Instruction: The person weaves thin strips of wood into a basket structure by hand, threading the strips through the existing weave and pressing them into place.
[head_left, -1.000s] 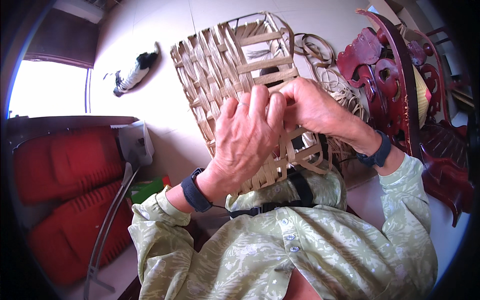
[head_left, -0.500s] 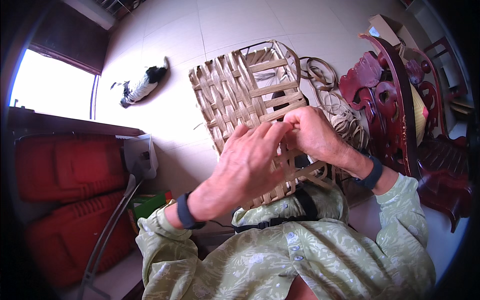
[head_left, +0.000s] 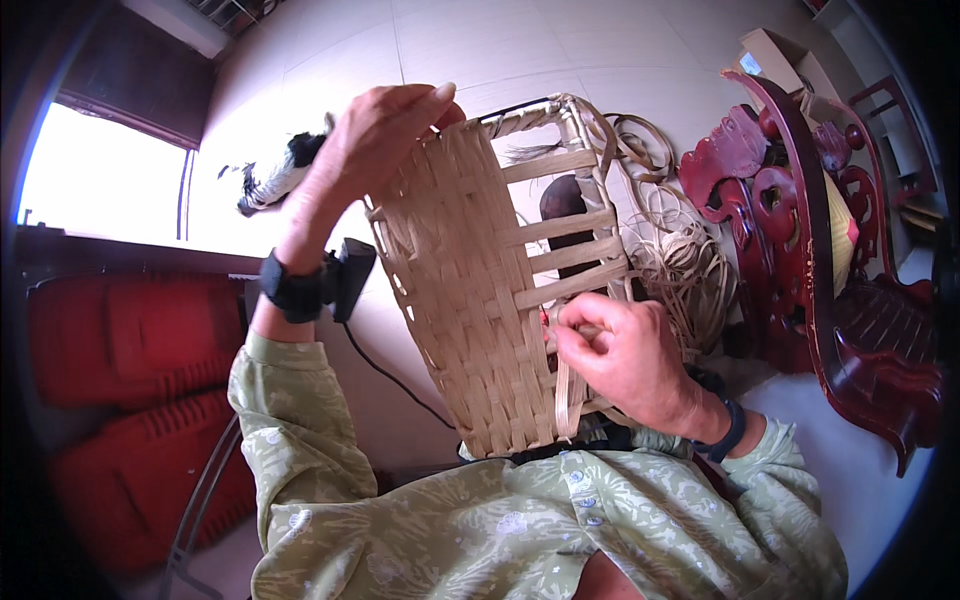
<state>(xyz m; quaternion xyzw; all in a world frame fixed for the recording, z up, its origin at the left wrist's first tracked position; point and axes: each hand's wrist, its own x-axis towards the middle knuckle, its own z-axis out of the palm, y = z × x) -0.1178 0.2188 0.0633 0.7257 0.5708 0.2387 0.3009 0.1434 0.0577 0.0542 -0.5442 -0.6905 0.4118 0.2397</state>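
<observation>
A basket-like woven frame (head_left: 460, 270) of flat tan strips leans before my body, its left part densely woven and its right part crossed by spaced strips. Around its far left corner, my left hand (head_left: 385, 130) curls its fingers over the edge, thumb raised. Beside the right edge of the dense weave, my right hand (head_left: 630, 345) pinches near a loose tan strip (head_left: 568, 400) that hangs toward me; the fingers partly hide what is in the pinch. A small red bit shows by its fingertips. Between the spaced strips a dark shape (head_left: 565, 215) is visible below.
Loose tan strips (head_left: 685, 270) lie heaped on the floor right of the frame. A carved dark-red wooden chair (head_left: 780, 230) stands further right. A black-and-white animal (head_left: 275, 180) lies at far left, and red cases (head_left: 145, 340) stand nearer. A dark cable (head_left: 395, 375) runs from my left wrist.
My hands have parted: the left has moved up to the frame's far left corner, the right slightly down and nearer. The woven frame has tilted, showing its dense face more fully.
</observation>
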